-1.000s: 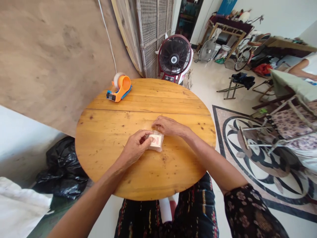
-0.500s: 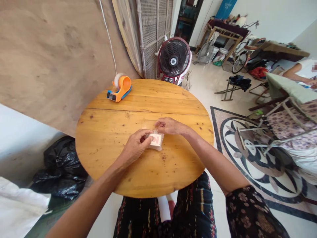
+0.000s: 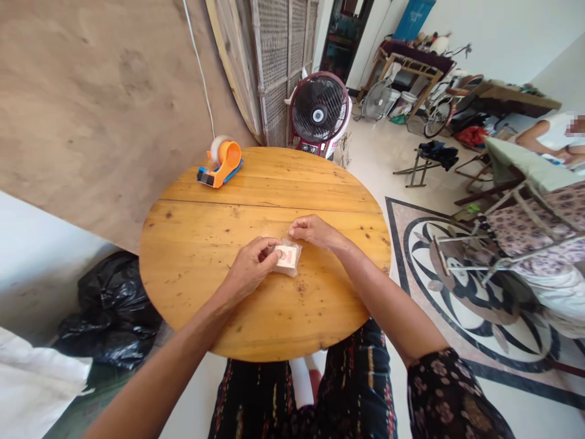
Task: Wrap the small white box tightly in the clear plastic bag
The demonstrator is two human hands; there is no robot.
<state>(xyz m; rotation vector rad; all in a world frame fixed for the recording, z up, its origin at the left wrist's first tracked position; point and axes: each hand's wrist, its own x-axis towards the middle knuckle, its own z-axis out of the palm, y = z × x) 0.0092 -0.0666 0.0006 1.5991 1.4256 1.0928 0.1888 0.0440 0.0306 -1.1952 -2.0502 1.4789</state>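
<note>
A small pale box with reddish print, inside clear plastic wrapping (image 3: 287,258), lies on the round wooden table (image 3: 265,329). My left hand (image 3: 254,262) grips its left side, thumb on top and fingers behind. Just beyond the box's far right corner is my right hand (image 3: 315,231), thumb and fingertips pinched together above the tabletop. Whether a bit of the clear plastic is between those fingertips is too small to tell.
An orange and blue tape dispenser (image 3: 221,163) with a roll of tape stands at the table's far left. Behind the table is a dark red fan (image 3: 320,113). Black plastic bags (image 3: 114,311) lie left of the table. Another person (image 3: 543,137) sits at far right.
My right hand has drawn slightly away from the wrapped box, its fingers pinched closer together. The left hand keeps its grip on the box, almost in place.
</note>
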